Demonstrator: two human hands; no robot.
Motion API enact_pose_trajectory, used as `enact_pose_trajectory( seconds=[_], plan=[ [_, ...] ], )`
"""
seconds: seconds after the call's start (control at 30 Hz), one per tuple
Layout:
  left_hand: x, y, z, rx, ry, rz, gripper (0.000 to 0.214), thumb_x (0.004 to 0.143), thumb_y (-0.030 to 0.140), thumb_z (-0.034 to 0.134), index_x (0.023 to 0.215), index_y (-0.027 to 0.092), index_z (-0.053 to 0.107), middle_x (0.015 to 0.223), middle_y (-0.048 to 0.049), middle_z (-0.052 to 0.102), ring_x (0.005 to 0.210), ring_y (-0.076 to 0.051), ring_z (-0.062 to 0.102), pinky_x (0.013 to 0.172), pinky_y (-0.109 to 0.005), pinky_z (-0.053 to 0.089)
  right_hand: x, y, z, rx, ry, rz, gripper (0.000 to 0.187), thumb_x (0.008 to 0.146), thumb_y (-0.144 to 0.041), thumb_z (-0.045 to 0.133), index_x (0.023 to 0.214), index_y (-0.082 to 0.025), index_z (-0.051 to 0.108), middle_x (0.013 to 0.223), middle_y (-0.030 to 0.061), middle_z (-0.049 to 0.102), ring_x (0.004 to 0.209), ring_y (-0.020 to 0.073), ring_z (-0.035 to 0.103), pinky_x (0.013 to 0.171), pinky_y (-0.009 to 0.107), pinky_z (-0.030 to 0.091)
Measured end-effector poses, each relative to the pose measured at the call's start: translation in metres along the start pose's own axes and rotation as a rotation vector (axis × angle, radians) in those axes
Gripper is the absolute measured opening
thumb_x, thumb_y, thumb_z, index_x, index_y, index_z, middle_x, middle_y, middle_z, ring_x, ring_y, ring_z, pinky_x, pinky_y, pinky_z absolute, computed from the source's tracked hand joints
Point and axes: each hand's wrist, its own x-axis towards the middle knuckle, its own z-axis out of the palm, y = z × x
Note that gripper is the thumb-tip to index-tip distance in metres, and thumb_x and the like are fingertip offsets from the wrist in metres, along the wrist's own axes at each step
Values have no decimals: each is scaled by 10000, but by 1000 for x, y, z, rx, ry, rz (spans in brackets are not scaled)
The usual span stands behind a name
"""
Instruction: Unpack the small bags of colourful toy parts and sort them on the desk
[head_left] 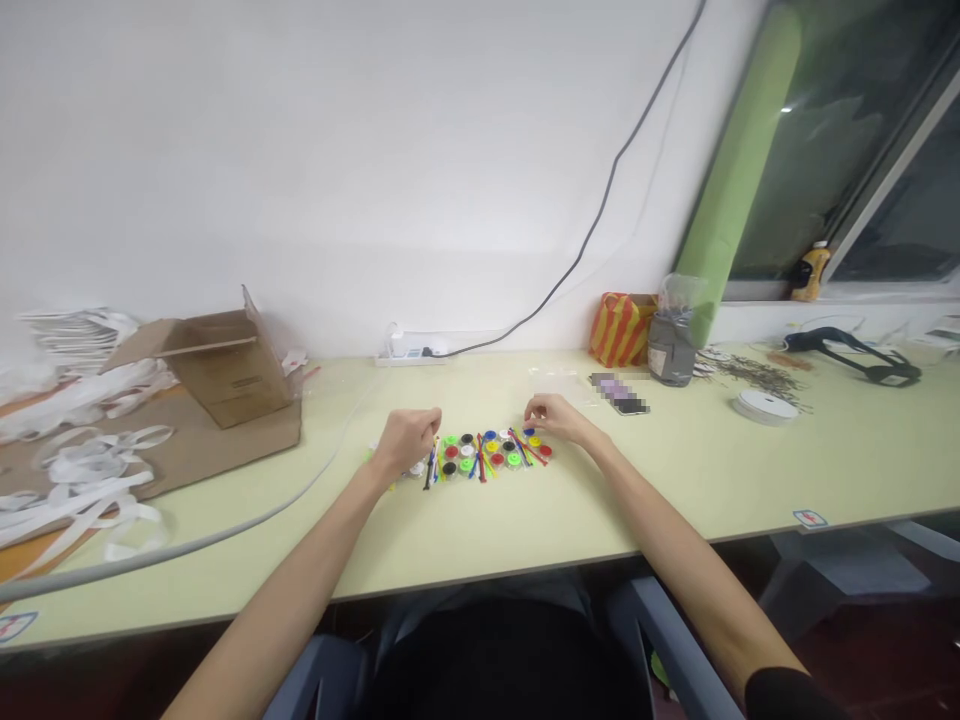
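The left hand [406, 442] is curled, and its fingers [433, 424] bend down near the colored sticks [431, 465]. The right hand [559, 418] is curled too, with its fingers [531, 407] just past the round colored caps [487, 449]. I cannot tell if either hand holds something. The caps and sticks lie in rows between the fingers, on the desk [600, 520].

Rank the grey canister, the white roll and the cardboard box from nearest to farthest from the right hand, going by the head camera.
From the right hand, nearest first:
1. Grey canister: on the desk, ahead and to the right.
2. White roll: farther right on the desk.
3. Cardboard box: far left, beyond the left hand, on a cardboard sheet.
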Motion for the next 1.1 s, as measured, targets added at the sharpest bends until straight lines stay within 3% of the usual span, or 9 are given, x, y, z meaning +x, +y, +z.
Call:
enact_pose_trajectory(
  seconds=[0.1,0.33,0.43,0.57,0.67,0.83,0.97,1.1],
  plan=[
    [0,4,1,-8,-15,20,196,699,40,394,616,197,477,507,21,506,469,-133,457,539,-264,277,-1,2,-3,19,-62,70,103,804,-240,690,780,-140,693,684,5,603,640,135,528,598,237,365],
    [0,6,2,-38,20,53,218,710,23,393,609,197,477,498,29,483,458,-125,436,527,-264,283,-3,1,-2,-51,-62,110,74,802,-195,652,805,-144,706,721,36,675,656,149,577,595,239,390],
    [2,18,3,-76,60,79,246,741,9,385,672,198,525,556,24,517,500,-126,470,541,-263,320,-2,-8,-4,-7,11,97,74,801,-202,656,794,-146,704,738,50,691,668,157,590,622,255,416],
    [13,48,4,-159,137,91,284,884,81,404,1060,195,595,915,-48,642,766,-154,601,710,-277,459,2,-32,3,303,150,11,197,814,-351,701,836,-155,701,810,64,715,728,172,623,665,276,466],
    [21,68,7,-148,92,136,332,944,251,516,1273,206,512,1101,-89,635,996,-214,616,846,-343,486,4,-50,18,559,128,-13,315,779,-453,746,871,-155,702,796,56,705,664,154,604,603,266,465],
    [18,72,19,-120,61,168,242,968,324,548,1179,207,559,1061,-73,673,950,-215,634,808,-354,479,5,-63,38,732,66,-2,378,743,-492,781,864,-144,695,735,38,682,574,122,553,526,240,421],
    [14,66,22,-220,93,159,170,978,288,535,1119,204,579,1035,-61,688,930,-191,639,811,-336,482,6,-59,30,657,16,-5,367,791,-482,730,917,-139,700,813,62,707,648,143,588,603,258,454],
    [13,59,18,-276,84,131,137,959,255,545,1077,203,592,1032,-71,670,973,-202,622,845,-351,483,4,-50,13,328,-8,-6,242,779,-374,736,864,-149,709,899,69,713,780,167,591,696,270,452]
  ],
)
